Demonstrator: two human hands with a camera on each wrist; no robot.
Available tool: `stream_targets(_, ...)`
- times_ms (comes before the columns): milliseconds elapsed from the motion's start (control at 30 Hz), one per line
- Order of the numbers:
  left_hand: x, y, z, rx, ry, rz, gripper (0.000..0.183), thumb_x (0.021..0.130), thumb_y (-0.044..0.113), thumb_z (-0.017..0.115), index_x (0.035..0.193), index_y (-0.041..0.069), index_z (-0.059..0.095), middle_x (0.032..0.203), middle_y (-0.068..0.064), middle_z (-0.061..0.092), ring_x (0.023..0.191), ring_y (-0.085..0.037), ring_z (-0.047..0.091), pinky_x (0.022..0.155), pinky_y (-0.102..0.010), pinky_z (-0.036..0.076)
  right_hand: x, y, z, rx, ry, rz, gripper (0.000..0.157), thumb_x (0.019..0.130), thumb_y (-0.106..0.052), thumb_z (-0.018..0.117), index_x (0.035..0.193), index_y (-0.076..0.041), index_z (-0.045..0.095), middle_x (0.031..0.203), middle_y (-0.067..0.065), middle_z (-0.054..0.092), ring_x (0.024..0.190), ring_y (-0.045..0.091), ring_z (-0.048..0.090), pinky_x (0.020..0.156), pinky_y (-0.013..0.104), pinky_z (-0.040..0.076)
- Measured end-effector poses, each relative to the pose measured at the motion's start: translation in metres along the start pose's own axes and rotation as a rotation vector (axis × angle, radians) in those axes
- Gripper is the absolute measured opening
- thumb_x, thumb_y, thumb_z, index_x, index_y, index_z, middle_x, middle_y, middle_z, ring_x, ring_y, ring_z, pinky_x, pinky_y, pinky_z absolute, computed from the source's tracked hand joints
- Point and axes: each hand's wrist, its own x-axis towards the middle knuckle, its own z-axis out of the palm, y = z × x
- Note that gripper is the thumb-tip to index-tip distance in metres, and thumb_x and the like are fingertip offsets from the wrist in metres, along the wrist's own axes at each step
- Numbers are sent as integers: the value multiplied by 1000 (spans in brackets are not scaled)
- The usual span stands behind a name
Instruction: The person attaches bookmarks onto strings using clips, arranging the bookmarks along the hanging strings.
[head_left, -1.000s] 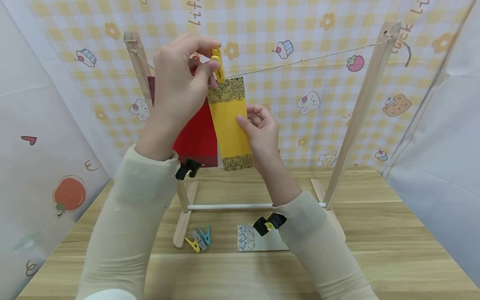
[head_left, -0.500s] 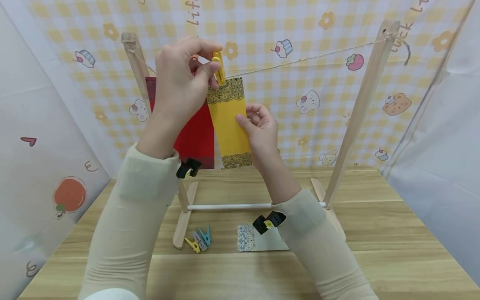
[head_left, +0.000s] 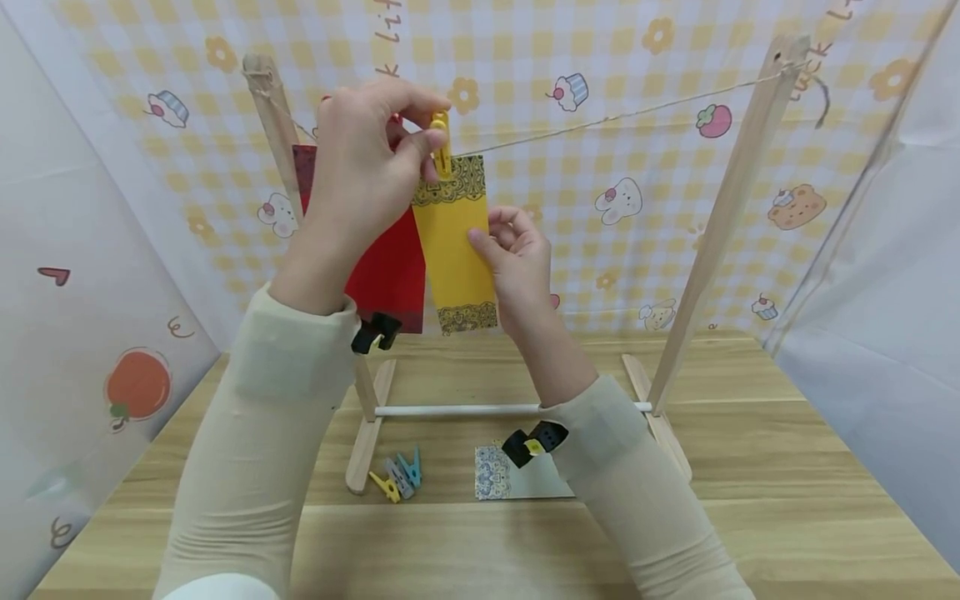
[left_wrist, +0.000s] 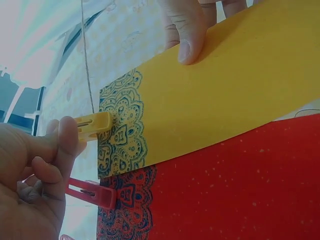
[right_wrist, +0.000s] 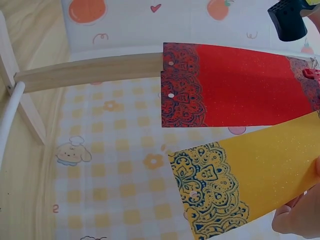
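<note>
My left hand point(head_left: 360, 162) pinches a yellow clothespin point(head_left: 442, 148) between thumb and fingers at the top edge of a yellow card point(head_left: 455, 250). Dark lace patterns band both ends of this card. At the card's right edge, my right hand point(head_left: 522, 267) grips it between thumb and fingers, the thumb on the near face. The card hangs upright along the twine point(head_left: 585, 127). Just left of it hang red cards point(head_left: 390, 275) with similar lace ends, partly behind my left hand. A red clothespin point(left_wrist: 92, 194) holds the red one nearest the yellow card.
The twine runs between two wooden posts point(head_left: 723, 225) joined low down by a white rod point(head_left: 457, 410). On the wooden table point(head_left: 420, 550) lie yellow, grey and blue clothespins point(head_left: 399, 473) and a pale card point(head_left: 525, 477) with a blue lace end, partly under my right forearm.
The yellow clothespin and my left hand have come down a little, so the clothespin overlaps more of the yellow card's top. My right hand keeps its grip, shifting slightly left with the card.
</note>
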Motion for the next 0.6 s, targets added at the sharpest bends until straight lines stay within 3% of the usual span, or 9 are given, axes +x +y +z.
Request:
stream_targets(167, 0, 2, -2, 0, -47, -26, 26, 93, 11, 67, 118, 6, 73, 101, -9, 68, 60, -11, 63, 63, -11, 51, -1, 0, 0, -5, -3, -4, 23, 91, 8, 63, 89, -13, 57, 88, 5, 63, 81, 10, 60, 72, 20, 52)
stream_targets(367, 0, 3, -6, -67, -107, -75, 29, 91, 10, 70, 120, 7, 72, 106, -11, 69, 59, -8, 63, 54, -13, 45, -2, 0, -3, -5, -27, -5, 22, 91, 7, 63, 89, -13, 57, 84, -1, 62, 80, 9, 59, 72, 19, 51)
stream_targets(600, -2, 4, -8, -72, -110, -104, 36, 92, 19, 70, 128, 13, 69, 120, -4, 71, 63, -13, 65, 55, -18, 46, -4, 1, -9, -29, -75, -22, 19, 92, 4, 65, 91, -14, 58, 85, -3, 64, 81, 8, 59, 73, 19, 50)
